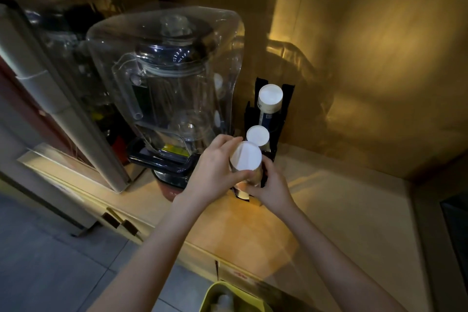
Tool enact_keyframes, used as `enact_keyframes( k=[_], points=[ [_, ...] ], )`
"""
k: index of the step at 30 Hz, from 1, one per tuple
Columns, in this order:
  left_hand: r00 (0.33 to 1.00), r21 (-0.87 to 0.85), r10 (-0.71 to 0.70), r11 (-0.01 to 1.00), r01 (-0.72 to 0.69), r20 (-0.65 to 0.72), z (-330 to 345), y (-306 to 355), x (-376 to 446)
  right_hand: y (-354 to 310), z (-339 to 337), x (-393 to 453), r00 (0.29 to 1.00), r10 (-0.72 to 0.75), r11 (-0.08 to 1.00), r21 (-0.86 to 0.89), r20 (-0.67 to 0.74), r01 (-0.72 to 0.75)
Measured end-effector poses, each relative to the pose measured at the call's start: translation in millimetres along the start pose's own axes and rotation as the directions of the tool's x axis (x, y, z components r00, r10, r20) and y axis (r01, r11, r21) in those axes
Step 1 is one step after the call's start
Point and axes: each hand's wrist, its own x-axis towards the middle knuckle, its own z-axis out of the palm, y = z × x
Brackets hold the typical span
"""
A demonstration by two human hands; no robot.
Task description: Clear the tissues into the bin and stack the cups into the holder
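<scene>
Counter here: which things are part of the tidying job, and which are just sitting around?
Part of the job:
- cup stack gripped by left hand and right hand
- black cup holder with two cup stacks already in it
- yellow-green bin at the bottom edge

Just sitting around:
- blender under its clear cover
- wooden counter

Large blender with clear plastic sound cover (164,78) on dark base (162,159), standing at back left of pale wooden counter (342,210). Clear jug inside cover, black lid on top. Grey-white appliance edge (63,109) leaning along far left, blurred. Tan wall (379,45) behind, warm light patch on it. Grey tiled floor (50,261) lower left. Counter drawer fronts with dark handles (121,223) below.
</scene>
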Motion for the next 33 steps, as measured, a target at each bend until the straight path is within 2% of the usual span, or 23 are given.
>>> enact_keyframes(
  k=[7,12,19,27,30,33],
  points=[
    [0.998,-0.024,-0.055,0.998,0.055,0.020,22,-17,5,-9,-17,-5,0.989,-0.130,0.988,-0.096,-0.063,0.124],
    [0.992,-0.032,-0.109,0.993,0.112,0.067,41,-28,7,-13,-19,-3,0.983,-0.181,0.971,-0.165,-0.031,0.173],
    [0.977,-0.044,-0.171,0.983,0.178,0.128,62,-37,4,-4,-19,-1,0.992,-0.104,0.946,-0.301,0.064,0.119],
    [0.967,0.030,-0.169,0.986,0.166,0.192,67,-34,3,3,-18,-4,0.993,-0.064,0.927,-0.363,0.104,0.098],
    [0.959,0.042,-0.195,0.981,0.190,0.206,67,-32,7,2,-18,1,0.992,-0.051,0.936,-0.340,0.113,0.086],
    [0.950,0.043,-0.224,0.974,0.220,0.218,57,-19,17,-10,-31,6,0.989,0.081,0.981,-0.187,0.125,-0.057]
  ],
)
